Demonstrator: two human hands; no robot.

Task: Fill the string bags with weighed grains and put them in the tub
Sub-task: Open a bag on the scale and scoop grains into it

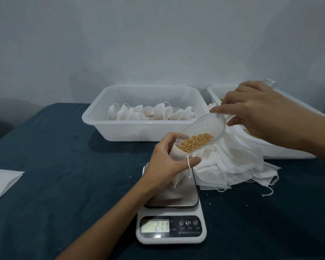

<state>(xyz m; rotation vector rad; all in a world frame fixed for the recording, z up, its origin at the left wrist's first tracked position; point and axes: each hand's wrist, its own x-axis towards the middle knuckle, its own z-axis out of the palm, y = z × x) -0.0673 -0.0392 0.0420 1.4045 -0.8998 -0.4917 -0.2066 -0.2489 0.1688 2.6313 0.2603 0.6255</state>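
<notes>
nearest the camera sits the scale (170, 218) on the dark surface (64, 166), its display reading 21.1, with a white bag (174, 182) standing on its steel plate. left hand (169, 162) curls round the bag's neck, thumb and fingers holding the mouth open, a string looped over one finger. right hand (257, 111) pinches the handle of a clear scoop (201, 132), which tilts down so its lip meets the bag's mouth; the grains (195, 143) have slid to the low end and look ready to go in. behind stands the tub (144, 113) with filled bags (150, 113) lying in a row, and to the right a second tub (270, 147), seemingly the grain supply, though mostly hidden by the hand. a loose heap of empty bags (236, 166) lies between it and the scale. to pour well, i'd keep the scoop's lip inside the mouth and tip gently, tapping grains in a few at a time while watching the display. the left hand should not press down, or the reading will be false; easing the grip before trusting the number seems wise. spill is the risk, since the mouth is narrow and soft.
</notes>
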